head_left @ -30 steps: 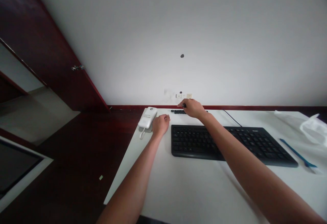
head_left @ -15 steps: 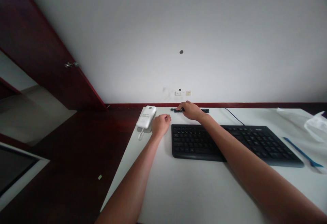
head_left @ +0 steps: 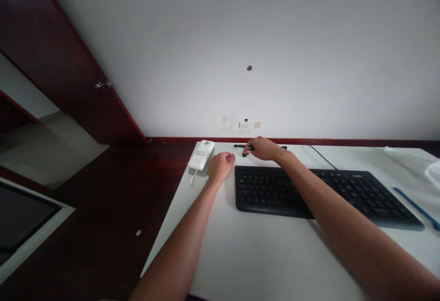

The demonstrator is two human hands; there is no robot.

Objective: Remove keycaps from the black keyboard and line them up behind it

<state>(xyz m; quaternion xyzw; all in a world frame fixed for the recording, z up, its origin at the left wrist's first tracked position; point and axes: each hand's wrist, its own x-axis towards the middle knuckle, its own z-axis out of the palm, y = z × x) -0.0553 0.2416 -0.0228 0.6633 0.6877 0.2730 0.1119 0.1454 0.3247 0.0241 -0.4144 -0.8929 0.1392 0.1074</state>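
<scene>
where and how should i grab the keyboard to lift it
Probably by both short ends, one hand coming from each side: the keyboard is long and lies flat, its cable meets the far edge rather than an end, and the right forearm passes over its middle. Mind the blue strip beside the right end.

A dark red door with a metal handle stood at left. Wall sockets sat above the red baseboard, beneath a dark spot. A white power bank lay near the tabletop's left edge.
</scene>
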